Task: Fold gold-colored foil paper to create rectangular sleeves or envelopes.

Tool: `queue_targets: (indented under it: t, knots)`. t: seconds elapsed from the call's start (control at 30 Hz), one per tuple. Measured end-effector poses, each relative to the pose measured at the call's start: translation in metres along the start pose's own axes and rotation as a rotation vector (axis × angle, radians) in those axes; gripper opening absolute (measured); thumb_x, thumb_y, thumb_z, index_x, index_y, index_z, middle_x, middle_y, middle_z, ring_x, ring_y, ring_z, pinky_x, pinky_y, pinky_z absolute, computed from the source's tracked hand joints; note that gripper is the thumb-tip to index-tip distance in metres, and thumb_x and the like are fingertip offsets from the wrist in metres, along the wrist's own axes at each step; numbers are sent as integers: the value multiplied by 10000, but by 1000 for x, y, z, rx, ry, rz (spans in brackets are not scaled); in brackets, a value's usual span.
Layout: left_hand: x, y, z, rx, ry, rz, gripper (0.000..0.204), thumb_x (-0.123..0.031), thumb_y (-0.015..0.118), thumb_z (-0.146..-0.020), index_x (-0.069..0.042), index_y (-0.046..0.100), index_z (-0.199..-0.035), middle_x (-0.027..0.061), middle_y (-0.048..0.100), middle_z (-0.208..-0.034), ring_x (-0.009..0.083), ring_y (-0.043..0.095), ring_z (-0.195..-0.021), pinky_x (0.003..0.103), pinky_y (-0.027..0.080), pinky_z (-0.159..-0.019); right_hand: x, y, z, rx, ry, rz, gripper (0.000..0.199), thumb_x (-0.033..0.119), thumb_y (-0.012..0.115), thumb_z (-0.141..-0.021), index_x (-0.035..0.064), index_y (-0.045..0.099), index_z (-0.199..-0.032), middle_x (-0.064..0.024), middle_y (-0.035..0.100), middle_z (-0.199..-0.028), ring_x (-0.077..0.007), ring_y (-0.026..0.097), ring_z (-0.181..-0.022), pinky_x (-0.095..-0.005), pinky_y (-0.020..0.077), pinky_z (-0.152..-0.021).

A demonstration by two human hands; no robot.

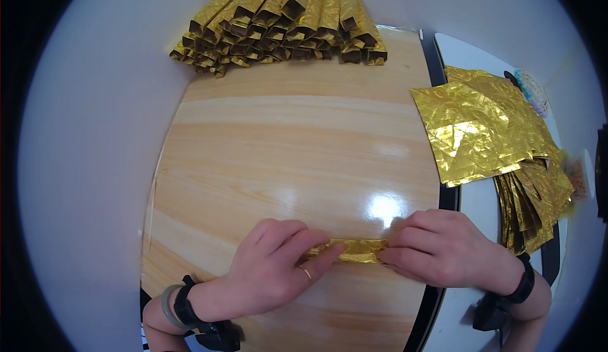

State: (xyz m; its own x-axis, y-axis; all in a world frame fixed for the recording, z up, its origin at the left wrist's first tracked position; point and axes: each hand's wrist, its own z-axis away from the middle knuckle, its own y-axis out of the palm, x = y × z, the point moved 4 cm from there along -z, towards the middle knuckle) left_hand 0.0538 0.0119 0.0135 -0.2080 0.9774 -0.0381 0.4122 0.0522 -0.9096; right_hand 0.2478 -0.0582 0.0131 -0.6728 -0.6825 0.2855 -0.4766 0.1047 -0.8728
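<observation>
A narrow folded strip of gold foil paper [360, 249] lies crosswise near the front of the wooden table. My left hand [278, 260] grips its left end, the thumb and fingertips pressed on the foil. At the other end my right hand [437, 247] is closed on the strip with bent fingers, and these hide that end. Between the two hands the middle of the strip shows, long and flattened.
At the back of the table [297, 137] several gold foil tubes [278, 26] are piled, open ends toward me. On the white surface at right lies a fanned stack of gold foil sheets [475, 130]. Behind it are a pastel knitted item [531, 91] and a white cup-like container [581, 175].
</observation>
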Motion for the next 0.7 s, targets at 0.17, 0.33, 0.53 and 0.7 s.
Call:
queue_targets:
  t: [0.17,0.33,0.53,0.7]
  knots:
    - [8,2,1,-26,0,172,264,-69,805,-662,-75,728,-915,24,620,-903,173,609,-697,272,514,-524,2,-1,-1,22,-11,83,271,101,634,-700,35,644,-962,-16,549,-828,-167,579,-799,-258,504,-654]
    - [2,5,0,-49,57,106,228,-50,794,-662,-74,731,-880,22,620,-902,171,615,-705,269,533,-554,4,1,-3,71,-43,82,383,109,624,-705,42,661,-1080,-4,512,-810,-151,560,-790,-243,500,-654]
    - [1,0,0,-11,84,102,246,-41,735,-689,0,700,-928,28,601,-909,162,610,-804,252,536,-615,2,4,-4,148,-87,58,408,120,603,-727,51,660,-1125,-5,463,-804,-153,527,-785,-240,494,-667]
    - [0,0,-3,13,138,126,188,-51,818,-643,-89,706,-788,-19,593,-780,130,596,-661,234,468,-450,3,3,-4,179,-75,74,422,125,601,-736,53,654,-1149,-3,463,-813,-152,519,-795,-244,492,-676]
